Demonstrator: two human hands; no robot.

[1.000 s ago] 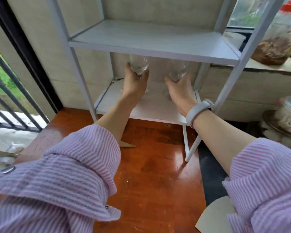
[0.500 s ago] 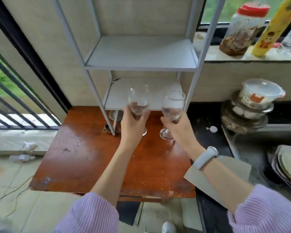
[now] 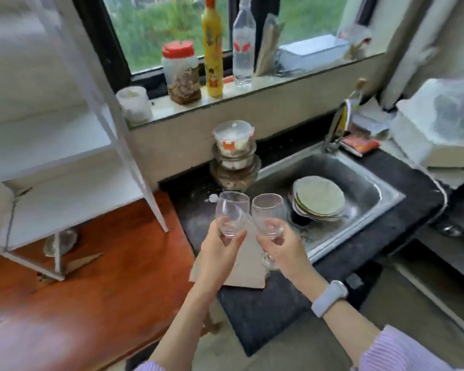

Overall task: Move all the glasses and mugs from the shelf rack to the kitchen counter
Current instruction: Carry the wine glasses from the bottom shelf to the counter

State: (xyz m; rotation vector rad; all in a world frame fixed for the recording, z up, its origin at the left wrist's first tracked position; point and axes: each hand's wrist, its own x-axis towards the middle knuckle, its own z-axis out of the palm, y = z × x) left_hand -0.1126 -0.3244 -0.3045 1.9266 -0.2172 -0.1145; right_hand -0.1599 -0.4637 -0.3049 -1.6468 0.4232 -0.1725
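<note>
Two clear wine glasses are in the air over the dark kitchen counter (image 3: 257, 311). My left hand (image 3: 220, 250) grips the left wine glass (image 3: 231, 210) under its bowl. My right hand (image 3: 281, 250) holds the right wine glass (image 3: 265, 212) by the bowl, its stem and foot showing below my fingers. Both glasses stand upright, side by side, almost touching. The white shelf rack (image 3: 65, 167) stands at the left on a red-brown wooden table (image 3: 91, 290); its visible shelves are bare. Something glassy and blurred (image 3: 60, 241) sits under its lowest shelf.
A piece of cardboard (image 3: 247, 269) lies on the counter under my hands. A steel sink (image 3: 359, 188) holds stacked plates (image 3: 319, 200). Stacked lidded containers (image 3: 235, 159) stand behind the glasses. Jars and bottles (image 3: 212, 49) line the window sill. A white appliance (image 3: 439, 129) is at right.
Both hands have carried the glasses away from the rack and to the right, from above the wooden table to above the dark counter. The view has swung right toward the sink.
</note>
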